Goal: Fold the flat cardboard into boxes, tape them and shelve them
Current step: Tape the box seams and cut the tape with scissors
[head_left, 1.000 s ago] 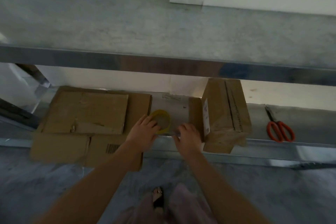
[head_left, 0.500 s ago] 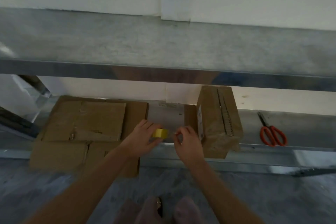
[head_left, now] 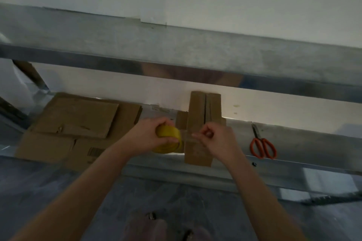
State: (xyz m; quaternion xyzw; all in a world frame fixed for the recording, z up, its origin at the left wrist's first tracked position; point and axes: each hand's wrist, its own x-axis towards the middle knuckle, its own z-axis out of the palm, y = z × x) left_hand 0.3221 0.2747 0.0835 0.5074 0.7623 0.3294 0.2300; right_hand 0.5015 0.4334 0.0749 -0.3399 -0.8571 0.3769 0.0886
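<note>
The left hand [head_left: 149, 136] wraps around the yellow tape roll [head_left: 169, 144] while the right hand [head_left: 217, 140] pinches its free clear end, the strip stretched between them, likely to draw a length for sealing. Just beyond stands the folded box [head_left: 203, 121] on the lower shelf [head_left: 293, 165], its top seam showing a dark gap. Flat cardboard [head_left: 78, 119] lies to the left, its barcode label [head_left: 94, 151] unreadable; orange scissors [head_left: 263, 147] lie within reach at right.

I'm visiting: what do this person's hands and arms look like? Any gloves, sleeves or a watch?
The left hand and right hand are bare, no gloves. The left forearm and right forearm are uncovered down to the picture's edge: no sleeves, watch or bracelet show. The frame is too dim and blurred to rule out a ring.
</note>
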